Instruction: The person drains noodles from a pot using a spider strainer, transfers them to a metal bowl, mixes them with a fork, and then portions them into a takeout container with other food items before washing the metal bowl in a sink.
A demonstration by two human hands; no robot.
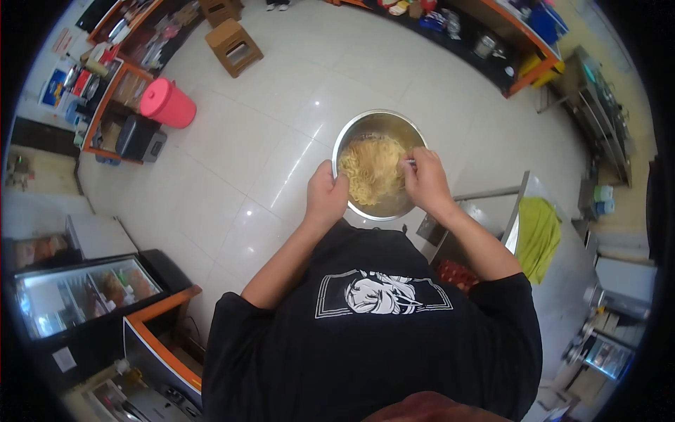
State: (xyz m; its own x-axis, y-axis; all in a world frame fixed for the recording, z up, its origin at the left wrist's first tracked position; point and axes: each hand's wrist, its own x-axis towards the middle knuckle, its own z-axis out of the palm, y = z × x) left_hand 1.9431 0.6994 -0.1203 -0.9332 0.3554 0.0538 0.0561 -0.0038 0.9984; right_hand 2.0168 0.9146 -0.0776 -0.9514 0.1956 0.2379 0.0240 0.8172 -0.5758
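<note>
A round stainless steel bowl [396, 209] is held up in front of my body, over the tiled floor. Yellow noodles [365, 184] lie inside it, with paler, finer stuff on top. My left hand [329, 194] grips the bowl's left rim, thumb over the edge. At the right side of the bowl, my right hand [426, 181] is closed in a pinch over the noodles. A small shiny end, like a utensil handle [410, 162], pokes out of its fingers; the rest of that tool is hidden.
Right of me stands a metal table [555, 302] with a green cloth [538, 235] on it. A pink lidded bin [169, 103] and a brown plastic stool [233, 47] are at the far left. Orange-edged shelving [531, 70] holds goods at the far right. A glass-topped display case [84, 292] is left.
</note>
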